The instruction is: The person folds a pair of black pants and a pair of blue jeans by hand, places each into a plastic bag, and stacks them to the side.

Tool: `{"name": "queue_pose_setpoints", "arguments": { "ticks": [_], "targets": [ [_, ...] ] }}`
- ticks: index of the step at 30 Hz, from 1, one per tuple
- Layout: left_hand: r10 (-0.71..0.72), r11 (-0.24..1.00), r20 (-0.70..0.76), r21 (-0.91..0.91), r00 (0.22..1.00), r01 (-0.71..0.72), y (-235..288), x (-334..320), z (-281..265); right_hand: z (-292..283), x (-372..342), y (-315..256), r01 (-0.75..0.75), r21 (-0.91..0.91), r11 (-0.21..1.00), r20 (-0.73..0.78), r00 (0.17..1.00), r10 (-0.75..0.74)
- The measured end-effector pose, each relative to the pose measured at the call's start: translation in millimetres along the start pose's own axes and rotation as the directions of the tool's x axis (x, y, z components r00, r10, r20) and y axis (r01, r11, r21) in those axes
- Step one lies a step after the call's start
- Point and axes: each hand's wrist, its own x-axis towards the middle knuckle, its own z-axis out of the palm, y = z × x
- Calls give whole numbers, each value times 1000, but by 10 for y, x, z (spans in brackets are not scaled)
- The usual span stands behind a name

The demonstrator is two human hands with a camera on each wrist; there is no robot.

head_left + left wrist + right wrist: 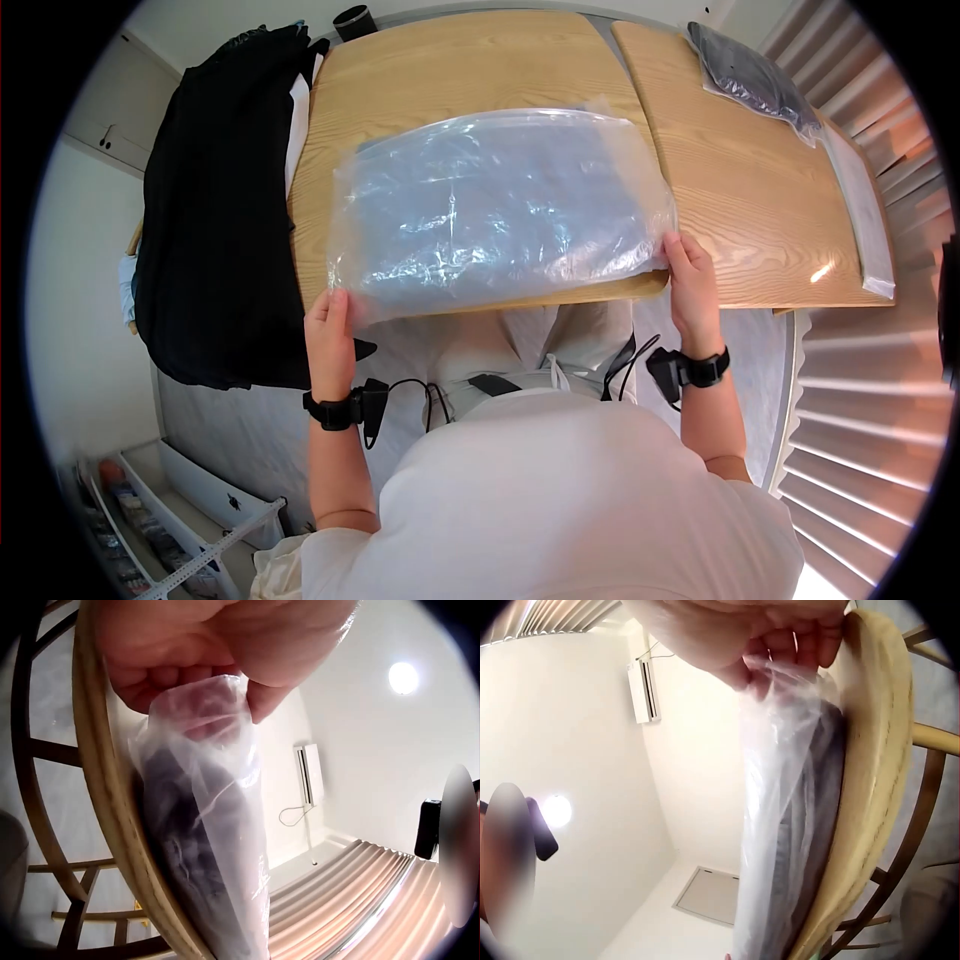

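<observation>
A clear plastic bag (490, 205) with folded bluish-grey cloth inside lies across the wooden table, its near edge along the table's front. My left hand (331, 330) pinches the bag's near left corner between thumb and fingers. At the near right corner, my right hand (692, 285) grips the plastic the same way. The left wrist view shows the bag's corner (199, 705) between thumb and curled fingers, with the dark cloth further in. From the right wrist, the folded layers of cloth (799, 825) show through the film.
A pile of black clothing (220, 210) covers the left side. A second wooden table (740, 200) adjoins on the right, bearing a bagged dark garment (750, 75) and a flat white pack (858, 210). A dark bin (354, 22) stands behind. Pleated curtains (880, 400) hang at right.
</observation>
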Motion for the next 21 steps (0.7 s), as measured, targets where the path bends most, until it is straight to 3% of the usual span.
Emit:
{"name": "queue_pose_setpoints", "arguments": {
  "ticks": [2,4,6,7,11,15,21],
  "targets": [
    [67,997,2,-46,998,-66,-11,9,74,143,50,81,170,28,985,-150,975,-164],
    [52,998,-52,-40,997,-55,1,27,158,240,-11,-39,193,33,981,-183,966,-184],
    [37,999,-112,-34,993,-41,20,-11,206,274,-41,-93,223,-126,967,-310,917,-252],
    [2,1000,-137,6,991,-1,47,-30,225,276,-48,-121,222,-123,967,-305,919,-249],
    [-120,987,-161,89,980,135,-11,-48,257,266,-35,-145,100,-270,958,-353,915,-195],
    [-113,985,-123,120,986,127,45,13,258,194,158,-165,24,-297,955,-280,954,-111],
    [-139,982,-155,105,978,156,55,107,335,166,255,-147,-30,-361,932,-324,941,-96]
  ]
}}
